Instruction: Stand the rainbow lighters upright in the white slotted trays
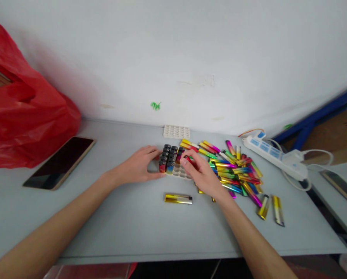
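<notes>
A white tray [182, 173] with rows of round hollows lies mid-table, its left part filled with upright lighters [170, 158] with black tops. My left hand [138, 164] rests at the tray's left side, thumb and fingers spread around the outer row. Over the right part of the tray, my right hand [201, 170] pinches a lighter [187, 158] with a red end showing; the rest is hidden by the fingers. Right of the tray lies a heap of shiny multicoloured lighters [234, 170]. One yellow and silver lighter [178, 198] lies alone in front of the tray.
A second white tray [176, 131] lies by the wall. At left are a red plastic bag [30, 112] and a phone [59, 162]. A white power strip [275, 155] with cables and another phone [342, 188] are at right.
</notes>
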Demonstrator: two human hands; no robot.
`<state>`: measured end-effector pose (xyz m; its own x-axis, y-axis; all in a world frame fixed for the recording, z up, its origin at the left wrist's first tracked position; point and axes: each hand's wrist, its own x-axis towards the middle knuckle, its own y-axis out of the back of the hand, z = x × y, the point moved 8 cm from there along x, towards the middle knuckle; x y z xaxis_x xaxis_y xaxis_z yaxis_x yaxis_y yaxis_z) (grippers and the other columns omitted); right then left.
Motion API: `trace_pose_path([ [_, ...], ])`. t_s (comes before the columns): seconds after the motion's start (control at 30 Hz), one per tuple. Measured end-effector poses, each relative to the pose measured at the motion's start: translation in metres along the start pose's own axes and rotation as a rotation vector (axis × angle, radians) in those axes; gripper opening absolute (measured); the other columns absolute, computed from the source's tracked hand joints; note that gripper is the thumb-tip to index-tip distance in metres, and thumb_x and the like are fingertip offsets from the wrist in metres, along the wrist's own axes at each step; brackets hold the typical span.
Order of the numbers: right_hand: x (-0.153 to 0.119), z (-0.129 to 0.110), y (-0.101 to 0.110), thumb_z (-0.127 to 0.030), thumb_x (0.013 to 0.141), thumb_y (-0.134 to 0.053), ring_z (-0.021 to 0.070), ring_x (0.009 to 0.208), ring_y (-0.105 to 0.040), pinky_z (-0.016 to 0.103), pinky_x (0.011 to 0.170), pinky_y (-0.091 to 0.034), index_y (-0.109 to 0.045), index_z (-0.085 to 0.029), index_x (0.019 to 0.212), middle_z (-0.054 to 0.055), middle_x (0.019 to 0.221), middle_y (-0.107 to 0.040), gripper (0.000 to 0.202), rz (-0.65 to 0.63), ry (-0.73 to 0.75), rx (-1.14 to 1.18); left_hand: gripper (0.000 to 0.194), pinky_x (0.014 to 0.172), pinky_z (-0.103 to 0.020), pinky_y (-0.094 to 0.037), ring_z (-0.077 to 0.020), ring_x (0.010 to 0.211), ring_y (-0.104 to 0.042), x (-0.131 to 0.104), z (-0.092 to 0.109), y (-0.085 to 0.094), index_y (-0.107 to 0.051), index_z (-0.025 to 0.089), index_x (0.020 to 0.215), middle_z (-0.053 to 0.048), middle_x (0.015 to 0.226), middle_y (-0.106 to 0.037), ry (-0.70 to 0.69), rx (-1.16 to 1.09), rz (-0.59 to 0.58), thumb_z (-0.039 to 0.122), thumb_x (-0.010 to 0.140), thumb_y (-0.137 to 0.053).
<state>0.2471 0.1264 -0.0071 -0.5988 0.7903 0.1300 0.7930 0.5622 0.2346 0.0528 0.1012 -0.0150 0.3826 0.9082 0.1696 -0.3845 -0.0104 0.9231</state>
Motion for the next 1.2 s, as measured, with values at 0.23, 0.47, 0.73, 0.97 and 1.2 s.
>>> trace_pose_path([
  [0.23,0.001,-0.004,0.019,-0.055,0.096,-0.057,0.0121,0.055,-0.035,0.031,0.056,-0.023,-0.042,-0.024,0.059,-0.005,0.053,-0.039,0.050,0.286,0.046,-0.386,0.057,0.111,-0.044,-0.052,-0.0335,0.118,-0.069,0.000,0.003,0.001,-0.068,0.018,0.131,-0.012,0.123,-0.071,0.010,0.029,-0.010,0.058,0.092,-0.080],
  [0.47,0.003,-0.002,0.025,-0.047,0.090,-0.052,0.0134,0.054,-0.041,0.030,0.057,-0.027,-0.046,-0.025,0.063,-0.004,0.054,-0.044,0.035,0.350,0.024,-0.406,0.062,0.110,-0.044,-0.052,-0.0342,0.117,-0.069,0.001,0.001,0.000,-0.068,0.016,0.131,-0.013,0.122,-0.071,0.025,0.050,-0.023,0.060,0.091,-0.081],
  [0.73,0.000,-0.012,0.019,-0.053,0.097,-0.056,0.0138,0.055,-0.040,0.031,0.057,-0.028,-0.047,-0.025,0.066,-0.004,0.055,-0.046,0.043,0.321,0.075,-0.409,0.060,0.110,-0.046,-0.052,-0.0352,0.118,-0.069,0.001,0.002,0.001,-0.069,0.018,0.132,-0.013,0.123,-0.072,0.016,0.009,-0.021,0.061,0.091,-0.079],
  [0.97,0.001,-0.004,0.020,-0.045,0.099,-0.056,0.0155,0.056,-0.042,0.031,0.059,-0.029,-0.045,-0.026,0.069,-0.004,0.056,-0.047,0.038,0.331,0.077,-0.427,0.059,0.111,-0.046,-0.051,-0.0358,0.119,-0.068,0.001,0.002,0.001,-0.069,0.018,0.129,-0.013,0.123,-0.071,0.012,-0.012,-0.019,0.062,0.091,-0.078],
  [1.2,-0.004,-0.024,0.022,-0.050,0.114,-0.049,0.0221,0.077,-0.062,0.034,0.076,-0.045,-0.058,-0.025,0.105,0.002,0.085,-0.068,0.028,0.220,0.149,-0.396,0.056,0.111,-0.045,-0.051,-0.0352,0.120,-0.067,0.000,0.001,0.000,-0.069,0.018,0.127,-0.013,0.122,-0.071,0.011,-0.009,-0.030,0.061,0.092,-0.078],
])
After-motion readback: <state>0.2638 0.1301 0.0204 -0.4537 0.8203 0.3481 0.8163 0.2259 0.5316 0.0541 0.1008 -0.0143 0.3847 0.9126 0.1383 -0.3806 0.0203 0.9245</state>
